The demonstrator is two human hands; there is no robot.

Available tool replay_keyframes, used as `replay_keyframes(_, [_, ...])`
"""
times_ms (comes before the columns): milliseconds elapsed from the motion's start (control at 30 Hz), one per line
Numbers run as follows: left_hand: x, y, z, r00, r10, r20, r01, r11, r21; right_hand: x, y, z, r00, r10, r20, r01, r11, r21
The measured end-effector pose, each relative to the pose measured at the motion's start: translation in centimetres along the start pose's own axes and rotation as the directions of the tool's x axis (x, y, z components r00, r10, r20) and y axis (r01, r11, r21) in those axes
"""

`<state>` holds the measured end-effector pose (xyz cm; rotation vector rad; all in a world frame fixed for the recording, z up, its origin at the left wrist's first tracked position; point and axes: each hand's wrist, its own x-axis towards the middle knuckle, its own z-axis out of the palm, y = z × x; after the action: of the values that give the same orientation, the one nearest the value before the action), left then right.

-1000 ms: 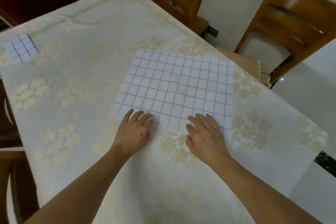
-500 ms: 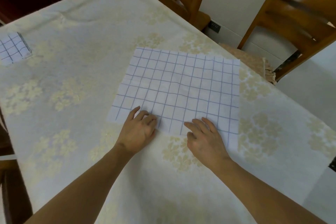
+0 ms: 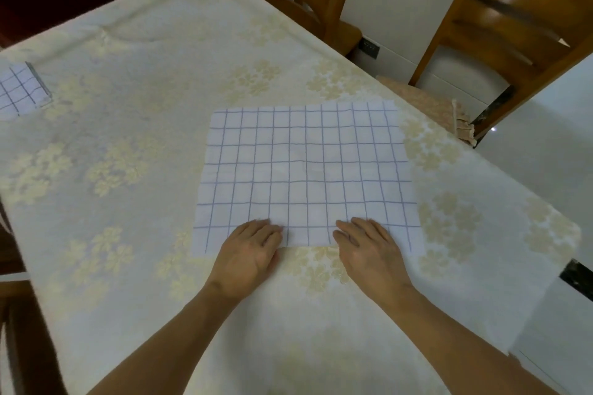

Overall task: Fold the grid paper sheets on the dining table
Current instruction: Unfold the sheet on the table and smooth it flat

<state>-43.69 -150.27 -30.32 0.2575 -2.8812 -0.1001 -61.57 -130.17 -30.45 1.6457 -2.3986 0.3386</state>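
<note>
Two wooden chairs (image 3: 301,3) (image 3: 513,26) stand beyond a floral tablecloth (image 3: 128,170), near a wall socket (image 3: 369,48).

No readable text, labels, brands, numbers or signs in view. Grid paper sheet (image 3: 308,176) on bench: ruled blue squares only, no lettering. Folded grid paper (image 3: 21,90) at far left: same ruling, no marks legible. Floral tablecloth (image 3: 128,154): pattern only, no print.

Matt paper sheet (image 3: 305,170) on cloth-covered table (image 3: 128,202); glossy wooden chairs (image 3: 513,19).
</note>
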Motion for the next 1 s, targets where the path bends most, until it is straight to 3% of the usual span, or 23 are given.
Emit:
replay_keyframes(167, [-3.6,3.4,-0.8,0.998,-0.058,0.005,0.058,0.997,-0.058,-3.8,-0.4,-1.2,0.998,-0.006,0.068,0.000,0.996,0.087])
replay_keyframes(533, [-14.4,12.6,-5.6,0.977,-0.200,0.075,0.210,0.962,-0.174,-15.7,-4.9,-6.0,0.995,-0.073,0.064,0.061,0.982,0.179])
replay_keyframes(767, [-19.9,18.0,-11.0,0.955,-0.294,0.030,0.293,0.927,-0.234,-20.6,-8.1,-12.0,0.992,-0.124,0.028,0.118,0.980,0.159])
replay_keyframes(1000, [-23.2,20.8,-15.1,0.950,-0.312,-0.029,0.290,0.912,-0.292,-23.2,-9.9,-16.5,0.998,-0.060,-0.035,0.064,0.987,0.148])
